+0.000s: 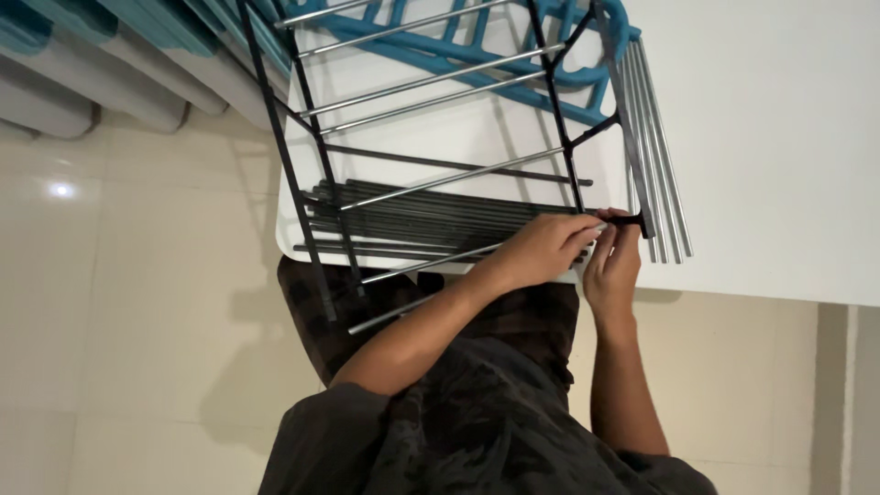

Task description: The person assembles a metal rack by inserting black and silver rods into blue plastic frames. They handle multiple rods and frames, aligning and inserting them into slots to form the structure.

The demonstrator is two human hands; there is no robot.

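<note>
Head view, looking down past a dark patterned shirt (477,431) to a white tabletop (770,110) over a pale tiled floor (119,302).

Left hand (543,249) stretched across from the left, fingers pinched on the end of a silver metal rod (431,259) close to the black connector piece (626,219). Right hand (614,266) just beside it, touching it, fingertips closed on that same black connector at the tabletop's near edge. Both grips clenched, each grasping its part; exact joint between rod and connector hidden by the fingers.

Around them: a half-built rack frame (312,174) of black side bars and silver crossbars, tilted over the tabletop's left part and overhanging its near edge. Under the frame, a bundle of dark rods (422,215) lying flat on the tabletop. Just right of the hands, a small bunch of loose silver rods (655,156) lying side by side. Further back, blue plastic hangers (513,46) partly behind the frame. At the upper left, a teal and grey cushioned edge (82,64), kind unclear.
</note>
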